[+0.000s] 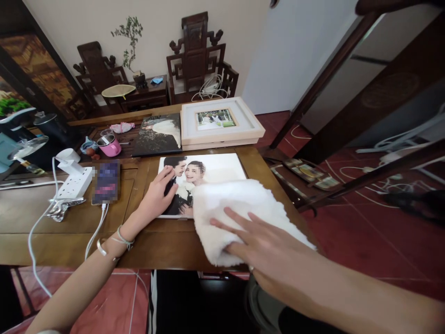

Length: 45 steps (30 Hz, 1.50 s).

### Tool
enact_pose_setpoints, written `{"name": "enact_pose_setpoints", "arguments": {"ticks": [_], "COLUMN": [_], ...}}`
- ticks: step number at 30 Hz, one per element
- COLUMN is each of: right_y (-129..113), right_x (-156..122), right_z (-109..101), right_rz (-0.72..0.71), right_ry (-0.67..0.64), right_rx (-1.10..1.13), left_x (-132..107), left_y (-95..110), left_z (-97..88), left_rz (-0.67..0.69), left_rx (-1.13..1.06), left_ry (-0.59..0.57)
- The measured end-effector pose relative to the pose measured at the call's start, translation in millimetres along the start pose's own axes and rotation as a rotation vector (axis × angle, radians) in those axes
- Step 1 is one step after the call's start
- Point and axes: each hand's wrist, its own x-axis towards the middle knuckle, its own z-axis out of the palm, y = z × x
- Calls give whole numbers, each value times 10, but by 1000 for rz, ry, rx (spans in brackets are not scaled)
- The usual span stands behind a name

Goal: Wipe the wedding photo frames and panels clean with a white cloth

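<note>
A large wedding photo print point(215, 168) lies flat on the wooden table point(41, 232). My left hand point(158, 192) rests on its left edge, fingers stretched out flat, holding nothing. A fluffy white cloth point(229, 204) covers the print's right and lower part. My right hand point(253, 236) lies on the cloth with fingers spread, pressing down on it.
Behind the print lie a dark photo panel point(158, 134) and a white framed picture point(220, 123). To the left are a phone point(106, 182) on a cable, a white power strip point(74, 182) and a pink pot point(109, 144). Carved wooden chairs point(196, 55) stand by the wall.
</note>
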Motion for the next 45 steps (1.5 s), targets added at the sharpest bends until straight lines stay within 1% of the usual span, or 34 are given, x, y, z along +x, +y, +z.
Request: {"name": "enact_pose_setpoints", "arguments": {"ticks": [2, 4, 6, 10, 13, 15, 17, 19, 26, 28, 30, 32, 34, 36, 39, 42, 45], "right_y": [-26, 45, 197, 598, 829, 894, 878, 788, 213, 104, 66, 100, 199, 346, 611, 837, 913], "right_x": [46, 135, 246, 484, 623, 671, 673, 625, 267, 223, 235, 299, 402, 530, 728, 871, 912], "right_z": [-47, -121, -207, -332, -344, -326, -301, -272, -101, -72, -82, -131, -201, -271, -336, -329, -266], "right_rz": [-5, 14, 61, 213, 305, 318, 289, 233, -1, -34, -48, -48, -35, 6, 111, 194, 175], "right_ry": [-47, -70, -87, -165, -178, -156, -135, -116, -46, -50, -66, -84, -89, -92, -138, -141, -105], "right_rx": [5, 0, -13, -92, -134, -147, -158, -155, -70, -54, -44, -31, -24, -39, -77, -111, -147], "left_x": [1, 0, -3, -5, 0, 2, 2, -1, -1, 6, 11, 13, 10, 5, 1, 1, 0], "left_y": [3, 4, 4, -1, -7, -10, -12, -12, -11, -6, 1, 7, 10, 9, 6, 4, -5], "left_z": [-4, -7, -9, -8, -6, -6, -8, -9, -3, -1, -3, -6, -8, -10, -12, -13, -11], "left_rz": [-1, 0, 1, -1, 4, 4, 0, -3, -1, 5, 7, 4, 0, -1, 1, -2, -6], "left_rx": [3, 7, 9, 5, -3, -3, 4, 10, 5, 6, 3, -2, -2, 4, 15, 12, 0], "left_ry": [1, -1, -5, -3, 5, 3, -4, -7, -3, -2, -2, -2, -5, -7, -10, -12, -11]}}
